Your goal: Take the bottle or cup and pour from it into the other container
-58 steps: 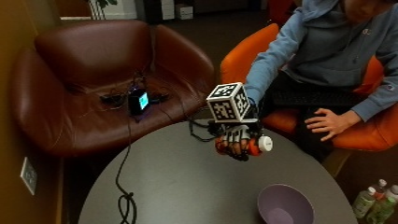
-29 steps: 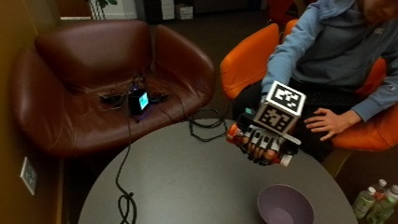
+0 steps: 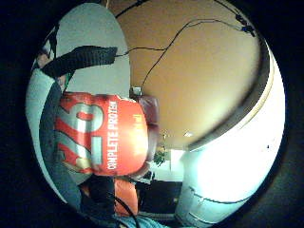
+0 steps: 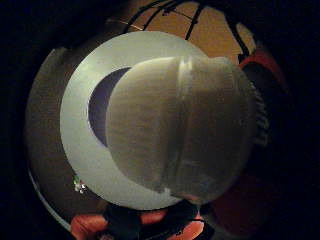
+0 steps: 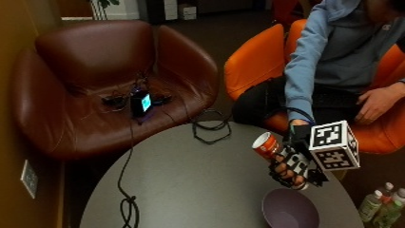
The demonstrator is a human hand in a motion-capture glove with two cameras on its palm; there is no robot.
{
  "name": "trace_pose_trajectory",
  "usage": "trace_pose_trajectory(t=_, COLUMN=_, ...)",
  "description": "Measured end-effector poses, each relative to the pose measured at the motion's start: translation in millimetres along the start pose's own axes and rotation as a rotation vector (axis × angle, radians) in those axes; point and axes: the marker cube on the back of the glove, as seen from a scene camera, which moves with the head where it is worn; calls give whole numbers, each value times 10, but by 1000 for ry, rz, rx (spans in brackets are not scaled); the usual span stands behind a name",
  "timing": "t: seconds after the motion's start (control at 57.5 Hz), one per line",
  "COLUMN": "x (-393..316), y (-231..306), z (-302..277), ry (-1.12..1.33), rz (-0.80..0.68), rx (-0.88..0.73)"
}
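The fingers [image 5: 288, 166] of the gloved right hand [image 5: 292, 164] are curled round an orange bottle [image 5: 266, 145], which is lifted off the round grey surface [image 5: 190, 190] and lies tilted, its light end up and to the left, its other end hidden behind the hand. To the right of it and nearer the camera, a purple bowl [image 5: 290, 210] sits on the surface close to the edge, just below the hand but not touching it. By my reading the pick-up is done and the carry to the bowl is nearly over, so the pour is the step in hand; nothing can be seen running out yet. The next move, as I judge it, calls for bringing the bottle's mouth over the bowl's hollow and tipping it further, and I cannot tell from here whether the bottle is capped. The outside view alone gives the layout of hand, bottle and bowl. The little-finger-side palm view adds the label [image 3: 102, 137], orange with white lettering, close against the palm. The thumb-side palm view shows the bottle's pale ribbed end [image 4: 182, 125] hanging over the bowl [image 4: 100, 110] below, overlapping part of it, which the outside view leaves unclear.
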Motion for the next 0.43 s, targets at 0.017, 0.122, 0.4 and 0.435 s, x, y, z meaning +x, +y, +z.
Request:
trace_pose_trajectory(t=0.017, x=-12, y=0, z=-10, ry=2, rz=-1, rx=0)
trace_pose_trajectory(t=0.122, x=-74, y=37, z=-55, ry=16, rz=-4, rx=5)
trace_pose_trajectory(t=0.4, x=-15, y=103, z=-95, ry=-3, rz=2, rx=-4)
trace_pose_trajectory(t=0.435, x=-8, y=103, z=-89, ry=-7, rz=2, rx=-8)
